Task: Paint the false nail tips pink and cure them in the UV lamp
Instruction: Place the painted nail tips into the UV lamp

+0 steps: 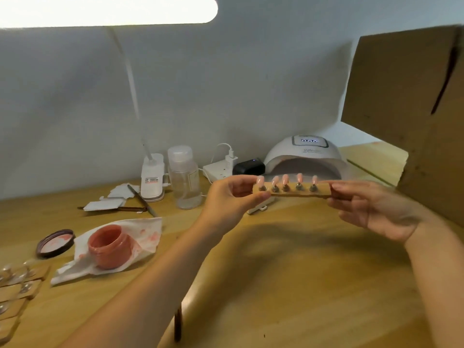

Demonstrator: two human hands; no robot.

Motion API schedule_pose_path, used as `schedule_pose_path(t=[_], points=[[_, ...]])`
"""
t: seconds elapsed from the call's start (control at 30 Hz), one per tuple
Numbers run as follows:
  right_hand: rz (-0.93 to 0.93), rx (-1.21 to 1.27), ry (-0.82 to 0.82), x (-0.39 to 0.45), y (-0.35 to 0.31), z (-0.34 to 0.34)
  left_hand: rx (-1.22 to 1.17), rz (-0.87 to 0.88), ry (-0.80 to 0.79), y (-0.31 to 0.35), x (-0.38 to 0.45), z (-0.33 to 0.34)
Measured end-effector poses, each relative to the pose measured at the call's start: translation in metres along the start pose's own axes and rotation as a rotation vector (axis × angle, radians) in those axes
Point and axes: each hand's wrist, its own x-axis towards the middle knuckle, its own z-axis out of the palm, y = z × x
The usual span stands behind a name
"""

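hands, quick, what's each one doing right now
Left hand: fingers pinch the left end of the nail strip.
Right hand: fingers pinch its right end.

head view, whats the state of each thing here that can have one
nail strip: held level in the air, five pink tips upright
left hand: grips the strip's left end
right hand: holds the strip's right end
UV lamp: display lit, mouth empty
pink jar: open, on a stained tissue
lid: off, lying beside the jar
clear bottle: upright, capped

Bright lamp bar [108, 10] glaring top left, soft forearm shadows on desk [276, 285] — edges warped, blurry
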Motion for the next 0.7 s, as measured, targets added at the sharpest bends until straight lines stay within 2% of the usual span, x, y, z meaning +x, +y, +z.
schedule_pose_path(t=[0.13, 0.3, 0.43, 0.7], points=[[0.012, 0.051, 0.089, 0.007, 0.01, -0.018, -0.122, -0.058, 0.002, -0.01, 0.016, 0.028], [0.093, 0.035, 0.146, 0.017, 0.02, -0.029, -0.187, -0.14, 0.118, -0.019, 0.036, 0.056], [0.025, 0.104, 0.27, 0.031, 0.025, -0.035, -0.328, -0.236, 0.188, -0.023, 0.043, 0.074], [-0.057, 0.122, 0.538, 0.049, 0.032, -0.051, -0.307, -0.229, 0.107, -0.034, 0.04, 0.084]])
